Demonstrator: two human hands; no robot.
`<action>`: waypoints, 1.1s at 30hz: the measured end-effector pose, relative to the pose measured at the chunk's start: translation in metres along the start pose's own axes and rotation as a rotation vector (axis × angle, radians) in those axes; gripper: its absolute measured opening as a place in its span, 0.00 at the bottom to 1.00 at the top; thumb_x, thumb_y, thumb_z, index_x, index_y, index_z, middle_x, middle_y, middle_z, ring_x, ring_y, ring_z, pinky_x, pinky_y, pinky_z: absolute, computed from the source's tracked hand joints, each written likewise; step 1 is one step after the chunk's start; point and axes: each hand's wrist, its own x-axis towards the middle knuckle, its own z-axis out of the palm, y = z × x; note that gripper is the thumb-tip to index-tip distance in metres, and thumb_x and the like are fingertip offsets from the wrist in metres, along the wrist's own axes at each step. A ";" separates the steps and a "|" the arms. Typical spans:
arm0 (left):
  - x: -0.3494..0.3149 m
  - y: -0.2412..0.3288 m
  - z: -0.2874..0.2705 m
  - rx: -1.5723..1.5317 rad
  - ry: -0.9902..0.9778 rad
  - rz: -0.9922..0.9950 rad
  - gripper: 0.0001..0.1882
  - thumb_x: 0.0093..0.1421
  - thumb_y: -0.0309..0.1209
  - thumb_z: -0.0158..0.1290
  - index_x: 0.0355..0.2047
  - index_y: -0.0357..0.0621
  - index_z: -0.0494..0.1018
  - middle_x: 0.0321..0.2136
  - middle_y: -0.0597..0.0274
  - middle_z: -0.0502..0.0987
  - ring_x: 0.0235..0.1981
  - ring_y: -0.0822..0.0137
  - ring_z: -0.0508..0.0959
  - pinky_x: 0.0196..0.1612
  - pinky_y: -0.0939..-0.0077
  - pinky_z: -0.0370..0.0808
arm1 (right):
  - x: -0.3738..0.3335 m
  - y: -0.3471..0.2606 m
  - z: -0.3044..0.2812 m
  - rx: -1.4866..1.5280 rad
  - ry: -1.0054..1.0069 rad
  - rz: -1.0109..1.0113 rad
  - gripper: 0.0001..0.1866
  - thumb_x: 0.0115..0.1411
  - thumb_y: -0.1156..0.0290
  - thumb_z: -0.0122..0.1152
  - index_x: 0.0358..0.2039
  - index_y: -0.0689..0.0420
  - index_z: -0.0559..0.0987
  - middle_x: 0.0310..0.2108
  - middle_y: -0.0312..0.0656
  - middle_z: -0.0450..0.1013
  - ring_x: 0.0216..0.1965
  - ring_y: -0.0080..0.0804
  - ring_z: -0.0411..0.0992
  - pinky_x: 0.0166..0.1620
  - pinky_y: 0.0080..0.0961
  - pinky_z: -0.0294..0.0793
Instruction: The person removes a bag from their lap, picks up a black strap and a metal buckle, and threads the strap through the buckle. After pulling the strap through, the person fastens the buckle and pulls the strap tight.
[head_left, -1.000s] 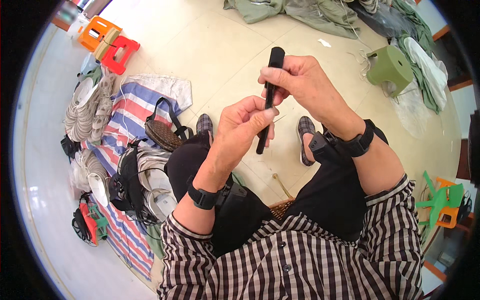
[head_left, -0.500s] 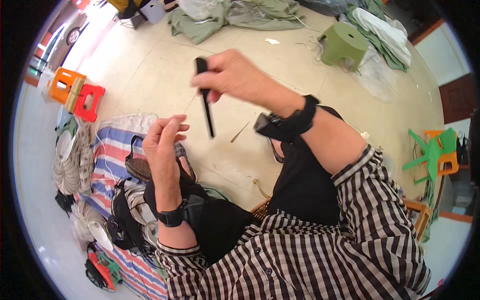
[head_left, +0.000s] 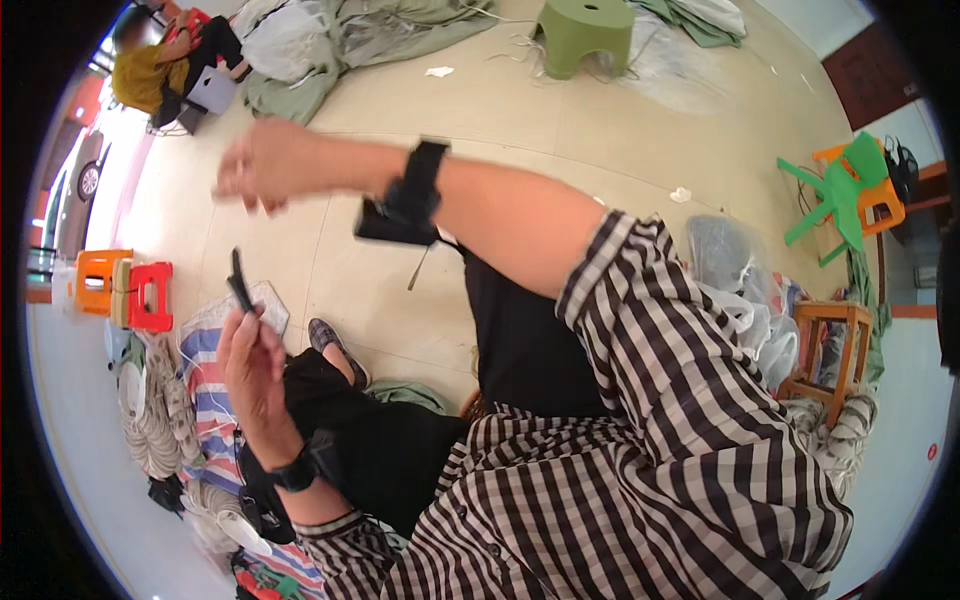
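A slim black stick-like object [head_left: 238,282] stands up from the fingertips of my left hand [head_left: 255,370], which is closed on its lower end. Its exact kind does not show. Farther away and above it, my right hand [head_left: 268,165] is stretched out to the left, apart from the object. Motion smears its fingers, so I cannot make out whether they hold anything. Black straps with small devices circle both my wrists. A thin pointed sliver [head_left: 418,268] lies on the floor just below my right wrist.
A green stool [head_left: 583,38] stands at the far side near grey-green cloth [head_left: 380,45]. Orange and red stools [head_left: 150,297] are at left, above a striped sheet [head_left: 208,385] and pale coiled bundles [head_left: 150,425]. A person [head_left: 150,75] sits far left. A green chair [head_left: 845,195] and wooden stool [head_left: 835,315] stand right.
The black object has passed from my right hand to my left. My right hand has swung left, and my left hand has moved left and nearer me. The view has turned rightward.
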 end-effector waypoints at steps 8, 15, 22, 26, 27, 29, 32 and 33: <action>-0.091 -0.006 -0.011 0.111 -0.111 -0.153 0.09 0.62 0.30 0.49 0.33 0.35 0.68 0.12 0.65 0.65 0.08 0.77 0.61 0.11 0.89 0.57 | -0.073 0.016 -0.222 0.247 0.487 0.076 0.10 0.59 0.68 0.53 0.23 0.57 0.76 0.18 0.37 0.72 0.18 0.25 0.71 0.22 0.22 0.73; -0.120 -0.052 0.012 0.017 -0.137 -0.267 0.09 0.64 0.31 0.46 0.32 0.37 0.68 0.10 0.68 0.61 0.08 0.79 0.58 0.10 0.87 0.54 | -0.298 0.025 -0.245 -0.111 0.630 0.249 0.16 0.61 0.60 0.52 0.25 0.59 0.75 0.19 0.35 0.70 0.20 0.21 0.69 0.26 0.19 0.70; -0.107 -0.065 0.029 0.026 -0.191 -0.308 0.10 0.64 0.31 0.45 0.39 0.36 0.68 0.16 0.64 0.67 0.13 0.76 0.65 0.12 0.87 0.61 | -0.524 0.073 -0.139 0.083 1.051 0.718 0.13 0.59 0.63 0.54 0.24 0.58 0.76 0.17 0.34 0.71 0.17 0.19 0.67 0.21 0.17 0.67; -0.118 -0.074 0.035 0.078 -0.167 -0.302 0.10 0.63 0.29 0.46 0.42 0.36 0.68 0.19 0.62 0.69 0.15 0.74 0.67 0.15 0.86 0.63 | -0.594 0.116 -0.047 0.190 0.951 0.910 0.12 0.58 0.67 0.53 0.23 0.61 0.76 0.16 0.36 0.71 0.15 0.23 0.69 0.18 0.21 0.67; -0.126 -0.071 0.036 0.087 -0.137 -0.287 0.10 0.63 0.29 0.46 0.42 0.36 0.68 0.19 0.62 0.69 0.15 0.74 0.67 0.15 0.86 0.63 | -0.590 0.115 -0.033 0.204 0.922 0.896 0.12 0.58 0.67 0.53 0.23 0.61 0.76 0.16 0.36 0.71 0.15 0.23 0.69 0.18 0.21 0.67; -0.140 -0.067 0.045 0.129 -0.028 -0.287 0.10 0.63 0.29 0.47 0.42 0.36 0.68 0.19 0.63 0.69 0.17 0.74 0.68 0.16 0.85 0.64 | -0.576 0.111 -0.015 0.382 0.888 0.987 0.10 0.57 0.68 0.54 0.27 0.61 0.77 0.18 0.37 0.73 0.16 0.22 0.69 0.19 0.21 0.69; -0.157 -0.053 0.044 0.064 0.107 -0.299 0.07 0.60 0.27 0.48 0.38 0.37 0.69 0.21 0.65 0.68 0.19 0.75 0.68 0.17 0.86 0.62 | -0.561 0.107 -0.043 0.260 0.760 0.919 0.09 0.59 0.68 0.52 0.35 0.58 0.77 0.23 0.37 0.74 0.21 0.21 0.71 0.24 0.19 0.72; -0.164 -0.050 0.037 0.051 0.125 -0.271 0.07 0.59 0.26 0.49 0.37 0.38 0.69 0.21 0.66 0.68 0.20 0.76 0.68 0.18 0.86 0.63 | -0.549 0.100 -0.054 0.166 0.753 0.879 0.10 0.60 0.67 0.51 0.37 0.57 0.77 0.25 0.36 0.73 0.24 0.21 0.71 0.29 0.20 0.73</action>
